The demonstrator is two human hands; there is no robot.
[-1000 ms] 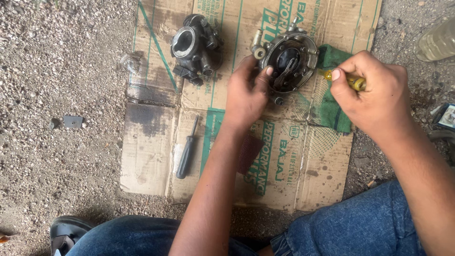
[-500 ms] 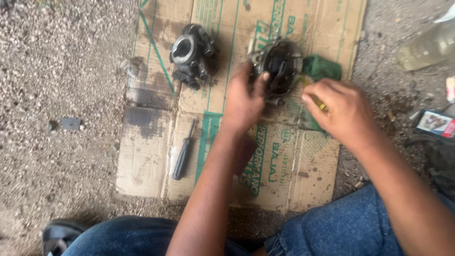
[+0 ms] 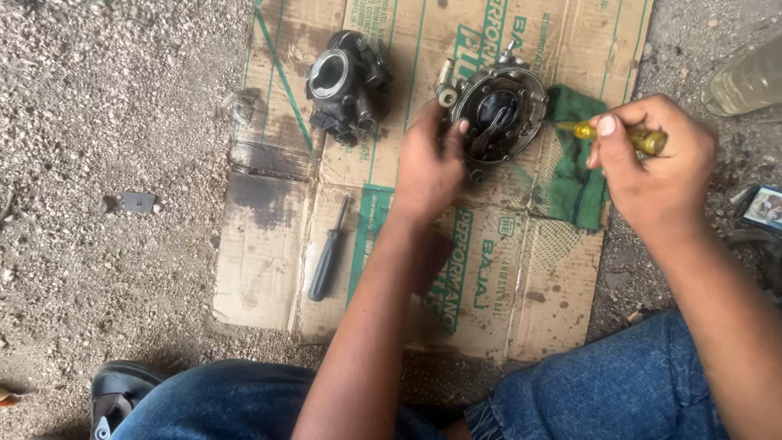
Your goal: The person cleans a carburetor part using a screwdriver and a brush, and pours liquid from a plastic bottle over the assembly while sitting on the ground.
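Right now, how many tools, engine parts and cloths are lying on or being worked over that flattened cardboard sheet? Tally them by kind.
Screwdrivers: 2 (yellow-handled screwdriver in the right hand; black-handled screwdriver lying loose)
Metal engine parts: 2 (round open metal housing steadied by the left hand; dark carburettor-like body)
Green cloths: 1
Total: 5

This is a makeshift outdoor repair spot on bare ground rather than a fitted workshop. The gravelly ground [image 3: 106, 122] spreads to the left of the hands, and a flattened, oil-stained cardboard sheet [image 3: 269, 236] under them serves as the bench. A dark carburettor body [image 3: 346, 81] and a black-handled screwdriver [image 3: 327, 259] lie to the left of the left hand [image 3: 428, 167].
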